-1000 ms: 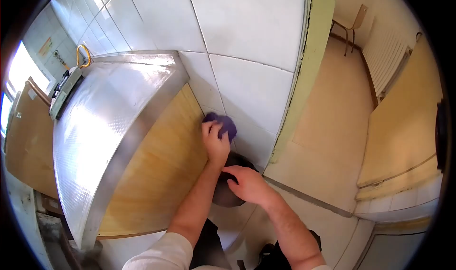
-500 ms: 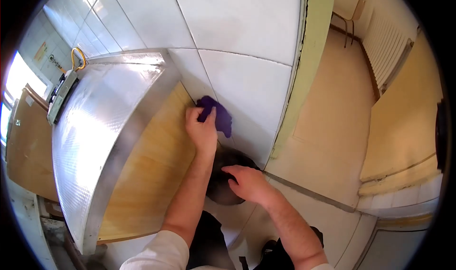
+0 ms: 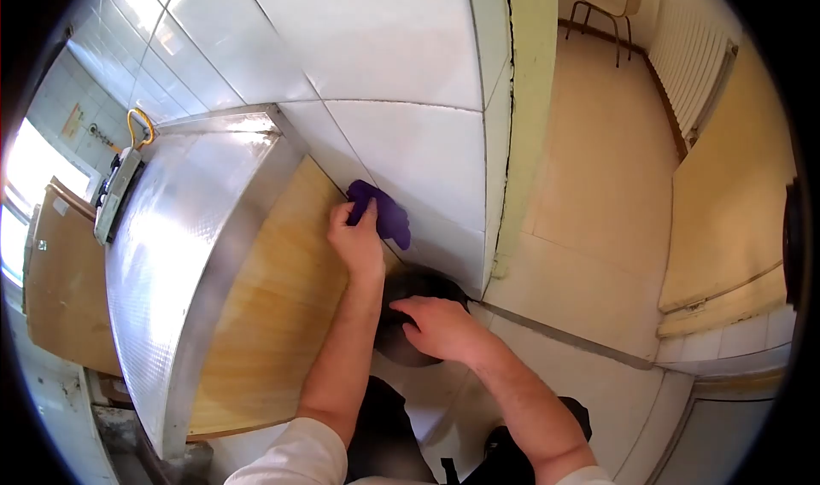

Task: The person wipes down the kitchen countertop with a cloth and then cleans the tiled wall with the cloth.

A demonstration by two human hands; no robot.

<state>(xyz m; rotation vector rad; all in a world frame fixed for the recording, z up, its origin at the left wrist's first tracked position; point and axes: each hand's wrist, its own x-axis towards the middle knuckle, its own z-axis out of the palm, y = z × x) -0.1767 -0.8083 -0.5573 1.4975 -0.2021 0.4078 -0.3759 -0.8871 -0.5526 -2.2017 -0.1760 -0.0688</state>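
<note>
A dark purple cloth (image 3: 389,219) hangs from my left hand (image 3: 357,239), pinched between thumb and fingers close to the white tiled wall. My right hand (image 3: 436,324) is over a dark round bin (image 3: 410,348) on the floor, its index finger stretched out and the thumb apart, with nothing held. The bin stands beside the wooden panel (image 3: 282,289), against the wall's foot; its inside is dark and partly hidden by my right hand.
A metal-topped counter (image 3: 192,203) fills the left side, with a small stove (image 3: 120,190) and yellow hose (image 3: 141,128) at its back. A pale green wall edge (image 3: 531,109) borders a doorway; beyond are a chair (image 3: 611,15), a radiator (image 3: 690,67) and a door (image 3: 726,195).
The purple cloth, bunched up earlier, now hangs more spread out, and my left hand has moved slightly left. The view has shifted, bringing more of the chair into sight.
</note>
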